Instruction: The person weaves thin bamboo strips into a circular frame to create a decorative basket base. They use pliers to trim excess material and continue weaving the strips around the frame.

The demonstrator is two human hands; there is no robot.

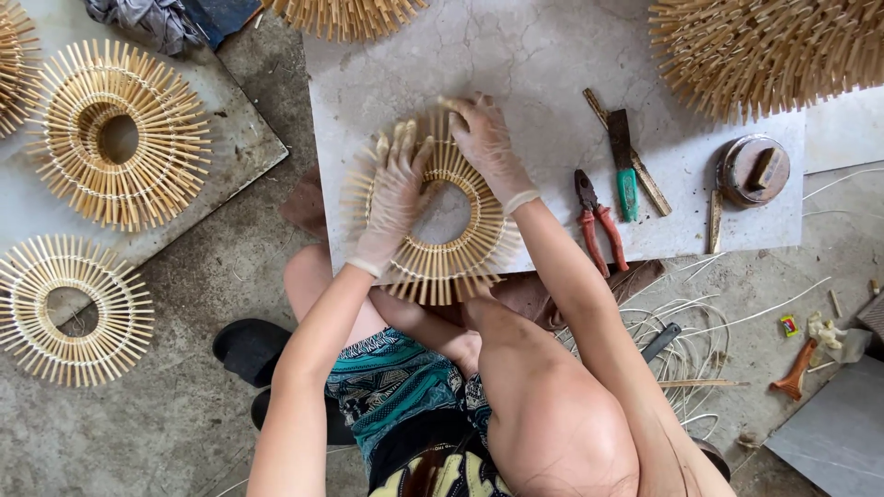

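Both gloved hands cover a good chunk of the bamboo ring (442,241), so its left side under the left hand (394,201) and the far rim under the right hand (486,147) can't be made out. The near edge of the ring hangs off the stone slab (552,55). The big spiky pile (769,51) far right is cut by the top edge, same with the one (345,14) at top middle and the ring (11,64) at far left. Small bits (790,325) on the floor at right are too tiny to identify.
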